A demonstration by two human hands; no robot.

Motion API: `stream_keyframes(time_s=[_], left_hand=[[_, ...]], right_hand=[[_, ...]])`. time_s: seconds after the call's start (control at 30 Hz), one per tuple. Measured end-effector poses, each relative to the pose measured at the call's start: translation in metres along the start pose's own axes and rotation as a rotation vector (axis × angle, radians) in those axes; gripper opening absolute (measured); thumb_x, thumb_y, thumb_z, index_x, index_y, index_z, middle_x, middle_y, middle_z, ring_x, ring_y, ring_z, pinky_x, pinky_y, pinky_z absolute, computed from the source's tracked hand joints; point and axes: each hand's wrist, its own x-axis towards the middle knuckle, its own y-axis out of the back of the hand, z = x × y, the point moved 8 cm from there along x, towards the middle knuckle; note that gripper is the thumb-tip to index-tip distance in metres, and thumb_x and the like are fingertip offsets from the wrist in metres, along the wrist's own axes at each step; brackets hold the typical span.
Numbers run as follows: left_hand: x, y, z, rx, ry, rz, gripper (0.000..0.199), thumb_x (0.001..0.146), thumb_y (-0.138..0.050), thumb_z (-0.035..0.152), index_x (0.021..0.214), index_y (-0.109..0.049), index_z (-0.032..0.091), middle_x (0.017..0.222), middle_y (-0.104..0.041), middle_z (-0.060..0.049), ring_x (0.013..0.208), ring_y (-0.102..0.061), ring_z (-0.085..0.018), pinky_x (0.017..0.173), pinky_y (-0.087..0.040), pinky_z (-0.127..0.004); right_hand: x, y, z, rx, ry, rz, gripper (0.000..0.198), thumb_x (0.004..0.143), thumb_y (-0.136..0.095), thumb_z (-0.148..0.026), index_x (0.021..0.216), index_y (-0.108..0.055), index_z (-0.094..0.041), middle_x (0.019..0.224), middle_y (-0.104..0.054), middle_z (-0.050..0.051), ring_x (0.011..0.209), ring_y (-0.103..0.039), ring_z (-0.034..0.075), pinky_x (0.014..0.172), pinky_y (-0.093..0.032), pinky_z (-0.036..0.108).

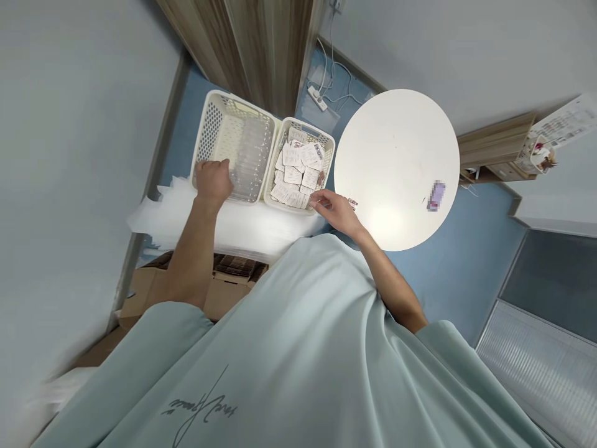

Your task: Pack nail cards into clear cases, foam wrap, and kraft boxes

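My left hand (213, 182) is closed in a fist over the near left part of a cream plastic basket (201, 134). Its fingertips are hidden, so what it holds, if anything, does not show. Stacked clear plastic sleeves or bags (254, 155) fill this basket's right half. Beside it stands a smaller cream basket (330, 152) with many small printed white cards (293, 174) lying loosely in it. At that basket's near right corner is my right hand (336, 210), fingers bent and tips drawn together. Anything between them is too small to make out.
To the right stands a round white table (396, 137) with a blurred purple item (436, 196) on it. A small reddish item (353, 203) lies at its left edge. White wrapping (242, 227) and cardboard boxes (228, 295) are below the baskets. A power strip (318, 98) lies on the floor.
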Motion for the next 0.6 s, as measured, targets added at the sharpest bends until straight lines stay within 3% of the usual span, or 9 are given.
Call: stream_keyframes(time_s=[0.17,0.37,0.47,0.6], left_hand=[[-0.003,-0.002,-0.007,0.070,-0.071,0.010,0.037,0.098,-0.052,0.021,0.128,-0.072,0.014,0.109,-0.075,-0.013,0.127,-0.061,-0.034,0.132,-0.029,-0.055],[-0.013,0.015,-0.001,-0.014,-0.081,0.040,0.014,0.101,-0.057,0.019,0.109,-0.068,0.019,0.092,-0.064,-0.005,0.116,-0.056,-0.028,0.134,-0.027,-0.057],[-0.023,0.032,0.011,-0.024,-0.073,0.066,0.016,0.102,-0.056,0.015,0.109,-0.070,0.018,0.100,-0.070,-0.008,0.119,-0.058,-0.029,0.134,-0.027,-0.058],[-0.040,0.063,0.045,-0.119,-0.078,0.194,0.024,0.106,-0.065,0.026,0.127,-0.074,0.018,0.128,-0.078,-0.007,0.131,-0.063,-0.032,0.135,-0.035,-0.061]], right_hand=[[-0.004,0.005,0.008,0.022,-0.008,-0.001,0.034,0.101,-0.072,-0.055,0.116,-0.079,-0.025,0.123,-0.086,0.008,0.111,-0.080,0.026,0.100,-0.064,0.041],[-0.010,0.013,0.016,0.030,-0.014,-0.008,0.031,0.102,-0.071,-0.050,0.119,-0.080,-0.025,0.120,-0.087,0.007,0.114,-0.080,0.026,0.102,-0.063,0.042],[-0.014,0.015,0.019,0.032,-0.006,-0.012,0.029,0.103,-0.070,-0.046,0.119,-0.080,-0.025,0.120,-0.087,0.007,0.114,-0.080,0.026,0.102,-0.063,0.042],[-0.019,0.019,0.025,0.055,0.016,-0.020,0.031,0.103,-0.070,-0.047,0.121,-0.080,-0.024,0.122,-0.087,0.008,0.114,-0.080,0.026,0.103,-0.064,0.042]])
